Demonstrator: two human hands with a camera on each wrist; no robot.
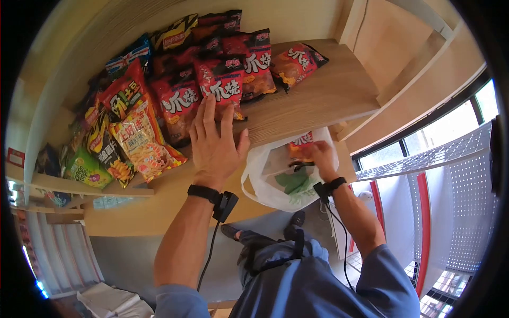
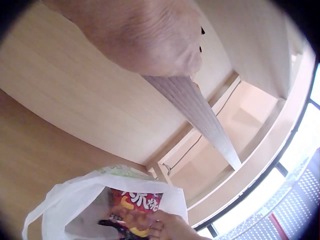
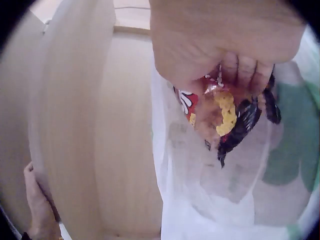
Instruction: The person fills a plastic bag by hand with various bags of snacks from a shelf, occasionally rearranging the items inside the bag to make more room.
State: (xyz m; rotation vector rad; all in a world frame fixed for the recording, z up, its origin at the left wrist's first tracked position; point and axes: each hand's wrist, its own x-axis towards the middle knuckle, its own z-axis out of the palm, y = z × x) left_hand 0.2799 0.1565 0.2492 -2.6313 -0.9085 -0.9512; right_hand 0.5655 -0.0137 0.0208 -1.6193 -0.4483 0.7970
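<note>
My right hand [image 1: 324,159] grips a red snack bag [image 1: 302,147] at the mouth of a white plastic bag [image 1: 260,183]. In the right wrist view the curled fingers of that hand [image 3: 230,50] pinch the snack bag [image 3: 220,112], which hangs tilted over the plastic bag [image 3: 205,190]. The left wrist view shows this snack bag [image 2: 137,207] too, inside the opening. My left hand [image 1: 216,146] lies with extended fingers on the lower front of a red snack bag [image 1: 222,79] standing on the shelf [image 1: 297,114].
Several more red bags [image 1: 177,100] stand around it, with one [image 1: 298,64] to the right. Yellow [image 1: 143,140], green [image 1: 87,169] and black bags stand at the left. Below the shelf is a wooden surface [image 1: 185,214]; white perforated racks [image 1: 466,201] stand at the right.
</note>
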